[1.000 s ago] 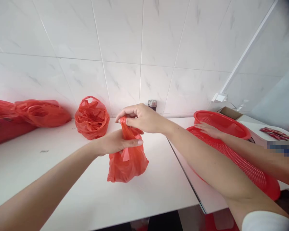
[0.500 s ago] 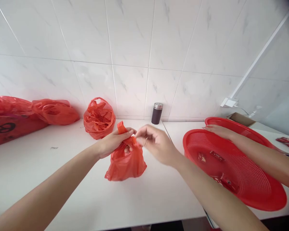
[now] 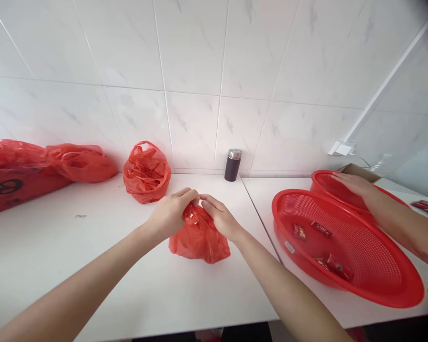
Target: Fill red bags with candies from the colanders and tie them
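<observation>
A small red plastic bag (image 3: pixel 199 242) with something inside rests on the white table in front of me. My left hand (image 3: pixel 173 209) is closed on the gathered top of this bag, its fingers curled over the plastic. On the bag's other side, my right hand (image 3: pixel 219 216) pinches the top edge, with thumb and fingers close together. The fingertips of both hands nearly meet above a small loop of plastic. What the bag holds is hidden.
A red bag of crumpled bags (image 3: pixel 147 173) and larger red bags (image 3: pixel 80 164) stand left by the wall. A dark flask (image 3: pixel 232 166) is behind. Right, a red basket (image 3: pixel 374 251) holds several packets; another person's hand (image 3: pixel 353 183) is over a second basket (image 3: pixel 321 178).
My right hand has come in against the bag's top, and my left fingers have curled over the handle that stood up. The bag shifted slightly right. The other person's hand moved right.
</observation>
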